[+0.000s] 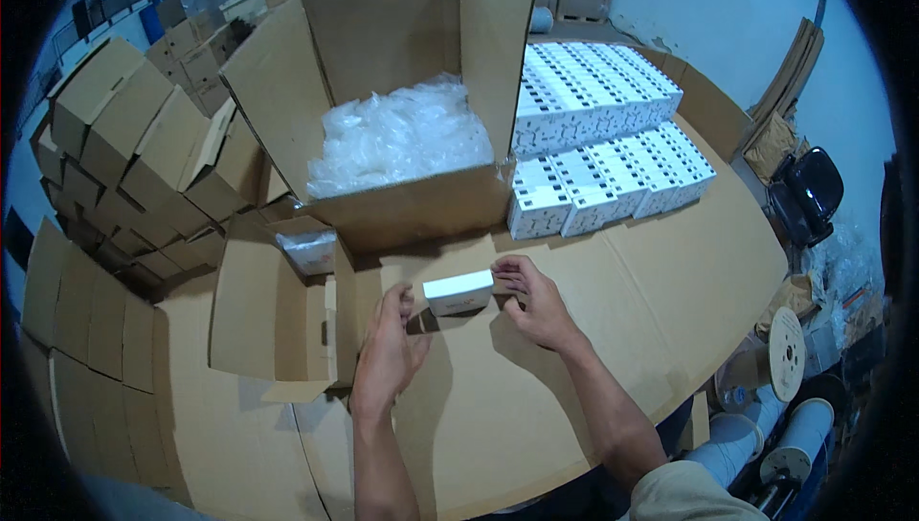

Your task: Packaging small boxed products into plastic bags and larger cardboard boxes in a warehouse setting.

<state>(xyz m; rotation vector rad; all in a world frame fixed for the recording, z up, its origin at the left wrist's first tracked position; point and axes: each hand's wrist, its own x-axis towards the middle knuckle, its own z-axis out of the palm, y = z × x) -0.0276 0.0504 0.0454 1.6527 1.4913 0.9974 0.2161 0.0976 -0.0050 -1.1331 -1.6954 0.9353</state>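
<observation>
one loose white oblong box (459,294) between half-curled left hand (385,347) and right hand (538,306), hold unclear; leftward, brown cardboard carton (254,315) part-filled.

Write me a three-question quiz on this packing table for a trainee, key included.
1. True or false: the stacked white boxes stand to the right of the large open carton.
2. What lies inside that large carton? A) cable reels B) crumpled clear plastic C) folded cardboard
3. With the small white box between them, which is nearer the smaller open carton: left hand or right hand?

Key: 1. True. 2. B, crumpled clear plastic. 3. Left hand.
</observation>
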